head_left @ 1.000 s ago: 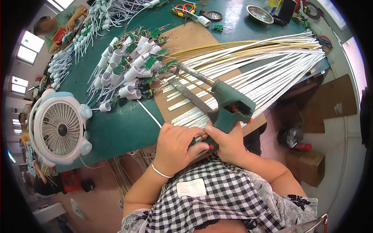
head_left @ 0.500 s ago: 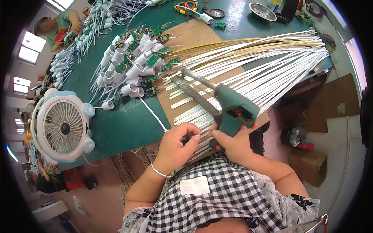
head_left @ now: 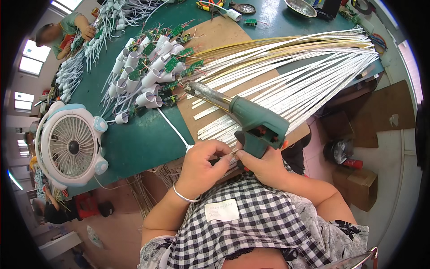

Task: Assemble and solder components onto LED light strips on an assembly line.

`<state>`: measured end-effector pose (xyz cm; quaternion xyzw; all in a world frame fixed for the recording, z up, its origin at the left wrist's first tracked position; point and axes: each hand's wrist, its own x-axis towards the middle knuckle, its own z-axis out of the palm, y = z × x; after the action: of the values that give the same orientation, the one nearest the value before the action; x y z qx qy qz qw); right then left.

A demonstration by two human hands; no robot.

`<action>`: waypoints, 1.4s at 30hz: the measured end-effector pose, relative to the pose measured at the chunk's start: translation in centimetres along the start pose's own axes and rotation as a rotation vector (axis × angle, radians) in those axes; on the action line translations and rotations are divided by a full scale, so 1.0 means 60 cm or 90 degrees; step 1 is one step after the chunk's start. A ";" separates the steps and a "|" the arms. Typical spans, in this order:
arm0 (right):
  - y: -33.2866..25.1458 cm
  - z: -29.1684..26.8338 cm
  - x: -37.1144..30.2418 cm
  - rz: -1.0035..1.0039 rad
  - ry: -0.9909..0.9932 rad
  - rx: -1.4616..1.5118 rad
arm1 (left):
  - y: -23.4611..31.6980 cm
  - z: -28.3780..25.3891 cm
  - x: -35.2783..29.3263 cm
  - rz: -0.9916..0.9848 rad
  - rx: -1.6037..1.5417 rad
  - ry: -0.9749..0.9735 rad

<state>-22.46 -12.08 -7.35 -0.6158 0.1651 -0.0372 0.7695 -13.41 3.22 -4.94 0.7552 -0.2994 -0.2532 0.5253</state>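
Note:
My right hand grips the handle of a dark green soldering gun, whose long metal tip points up and left over the strips. My left hand is closed in a pinch, its fingertips meeting my right thumb just left of the gun's handle. Whatever thin thing lies in that pinch is too small to name. A white cable runs down to the back of my left hand. Beyond the gun, thin white light strips fan out across a brown board.
White sockets with green circuit boards and wires crowd the green table. A fan stands left, and a metal dish lies at the far edge. Another person works at far left. Cardboard boxes stand at right.
The soldering gun has tipped lower and shifted left, its tip nearer the sockets. My right thumb has come against my left fingertips; the view has shifted slightly.

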 end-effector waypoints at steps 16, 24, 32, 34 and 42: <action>-0.011 0.003 -0.006 0.029 0.005 0.041 | -0.003 -0.008 -0.010 -0.044 0.039 -0.060; -0.008 0.011 -0.003 -0.016 0.014 0.017 | -0.006 0.001 -0.017 0.020 0.092 0.020; -0.002 0.010 -0.009 -0.015 0.009 -0.001 | 0.090 -0.117 -0.030 0.294 0.641 0.311; -0.009 0.002 -0.011 0.026 0.015 0.006 | 0.110 -0.138 -0.034 0.380 0.724 0.319; -0.028 -0.074 -0.063 0.136 0.010 -0.175 | -0.065 -0.031 -0.059 0.249 0.552 0.128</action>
<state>-27.09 -15.69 -5.76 -0.6939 0.2391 0.0626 0.6763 -13.82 8.04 -7.81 0.8547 -0.4614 0.0729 0.2266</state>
